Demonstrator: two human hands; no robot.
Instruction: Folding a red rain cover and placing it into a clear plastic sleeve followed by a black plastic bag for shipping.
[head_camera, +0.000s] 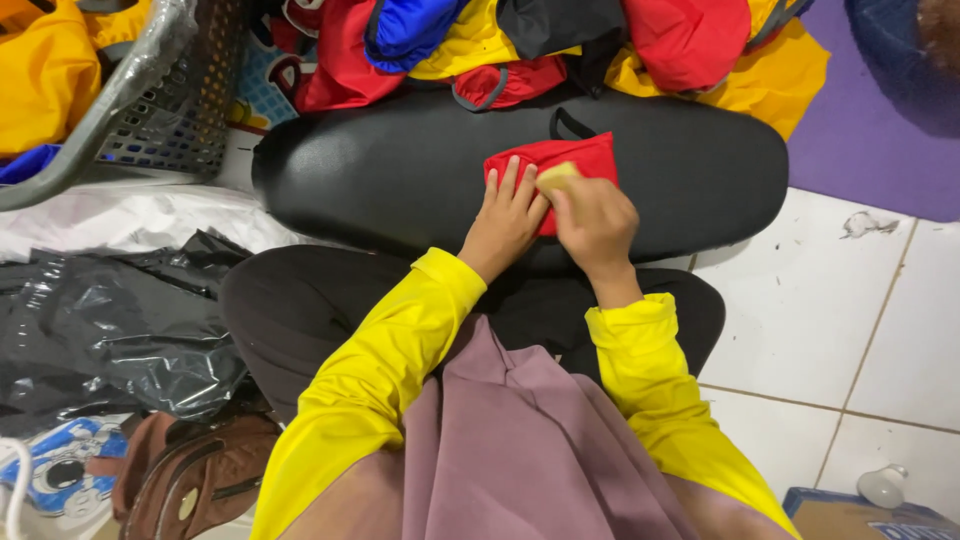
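I see the folded red fabric piece (560, 170) lying on the black cushion (400, 170), long axis left-right, my left hand (505, 220) flat on its left end, my right hand (595, 220) pinching a yellow tag (556, 176).

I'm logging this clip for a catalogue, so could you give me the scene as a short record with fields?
Setting: tiled floor, person seated, seen from above
Work surface: black padded cushion
Left hand: flat, pressing the red folded cloth piece
Right hand: holding a small pale yellow object against the cloth
Behind: pile of red, yellow and blue fabric items
Left side: grey mesh basket, black plastic sheet, brown bag
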